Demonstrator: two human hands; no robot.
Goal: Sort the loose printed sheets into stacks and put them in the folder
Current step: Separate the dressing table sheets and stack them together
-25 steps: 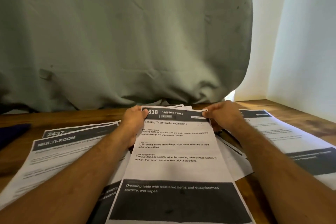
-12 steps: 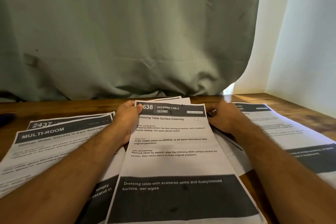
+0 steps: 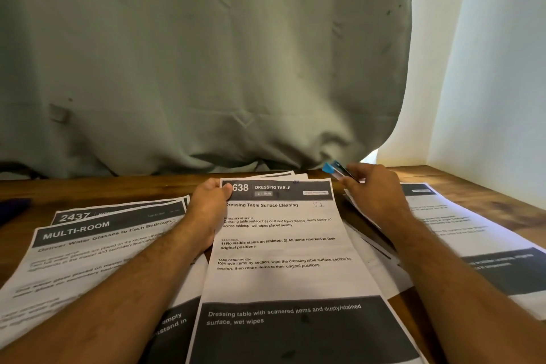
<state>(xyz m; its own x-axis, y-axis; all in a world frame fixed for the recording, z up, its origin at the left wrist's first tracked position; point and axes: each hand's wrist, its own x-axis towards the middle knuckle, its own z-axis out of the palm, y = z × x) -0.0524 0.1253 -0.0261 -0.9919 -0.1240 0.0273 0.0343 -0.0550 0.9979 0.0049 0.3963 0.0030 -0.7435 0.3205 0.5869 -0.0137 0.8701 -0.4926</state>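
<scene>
Two hands over a wooden desk (image 3: 461,177) strewn with printed sheets. Left hand (image 3: 211,207) pinching the top left corner of the sheet headed "DRESSING TABLE" (image 3: 280,245), thumb on the dark header beside "638"; at least two more sheet corners peeking out behind its top edge. Right hand (image 3: 375,189) curled round a small blue and dark object (image 3: 335,169), lifted just above the desk near the curtain (image 3: 206,68); what that object is, impossible to tell. To the left, two overlapping sheets: "MULTI-ROOM" (image 3: 88,248) on top, "2437" (image 3: 74,216) under it. To the right, one more sheet (image 3: 461,230) running toward the desk's right edge, bare wood showing at the far right corner. Partly covered sheets beneath the centre one, count unclear. No folder identifiable.
</scene>
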